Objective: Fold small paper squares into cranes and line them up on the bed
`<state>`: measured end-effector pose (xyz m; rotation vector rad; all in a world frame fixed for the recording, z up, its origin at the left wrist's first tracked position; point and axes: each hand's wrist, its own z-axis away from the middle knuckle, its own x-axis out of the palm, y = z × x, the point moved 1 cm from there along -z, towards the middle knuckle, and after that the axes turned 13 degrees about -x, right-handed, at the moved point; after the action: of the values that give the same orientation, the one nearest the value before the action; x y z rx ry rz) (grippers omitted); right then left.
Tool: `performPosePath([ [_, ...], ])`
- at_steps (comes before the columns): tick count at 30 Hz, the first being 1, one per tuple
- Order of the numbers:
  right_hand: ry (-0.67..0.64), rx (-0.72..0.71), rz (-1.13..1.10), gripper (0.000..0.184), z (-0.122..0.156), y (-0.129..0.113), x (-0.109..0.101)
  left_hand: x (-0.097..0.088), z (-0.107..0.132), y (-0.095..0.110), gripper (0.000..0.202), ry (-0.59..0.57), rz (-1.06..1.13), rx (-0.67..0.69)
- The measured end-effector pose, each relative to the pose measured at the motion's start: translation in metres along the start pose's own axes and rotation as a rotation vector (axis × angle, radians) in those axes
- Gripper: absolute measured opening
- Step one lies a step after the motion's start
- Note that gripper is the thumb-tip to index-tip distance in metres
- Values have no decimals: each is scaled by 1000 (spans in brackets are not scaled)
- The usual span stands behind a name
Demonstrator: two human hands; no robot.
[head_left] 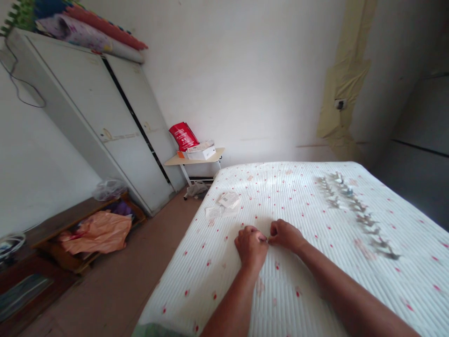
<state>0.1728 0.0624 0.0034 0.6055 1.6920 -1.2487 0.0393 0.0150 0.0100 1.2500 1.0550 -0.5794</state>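
My left hand (250, 244) and my right hand (285, 234) rest close together on a white quilted bed cover with red dots (301, 281). Both have the fingers curled in a pinch and meet at one small thing I cannot make out, hidden between the fingertips. A little beyond the hands, to the left, lies a small stack of white paper squares (224, 205). A row of several small folded grey paper figures (358, 213) runs along the right side of the bed.
A white wardrobe (105, 131) stands at the left with rolled bedding on top. A small side table (192, 161) holds a red bag and white boxes. A low wooden shelf (70, 224) with an orange bag is on the floor.
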Motion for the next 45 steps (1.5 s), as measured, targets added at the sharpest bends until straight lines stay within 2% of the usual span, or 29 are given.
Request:
performPosePath([
  [4,-6,-17,-62,8,-2,4,0,1,0,-1,12,-5,-26,6],
  [10,4,-67,-153,14,0,15,-2,2,-1,-2,11,-12,-18,-3],
  [15,182,-242,-382,14,13,11,3,3,-3,-2,11,-10,-45,-9],
  [17,148,-277,-344,16,16,5,6,3,-3,-1,11,-12,-55,-14],
  [20,116,-231,-170,18,18,-2,6,2,-3,-1,11,-13,-35,-18],
  [24,78,-203,-73,20,17,-8,4,2,-4,-1,10,-12,-26,-19],
  [45,57,-162,-95,18,14,-6,3,0,-6,-4,10,-38,-75,33],
])
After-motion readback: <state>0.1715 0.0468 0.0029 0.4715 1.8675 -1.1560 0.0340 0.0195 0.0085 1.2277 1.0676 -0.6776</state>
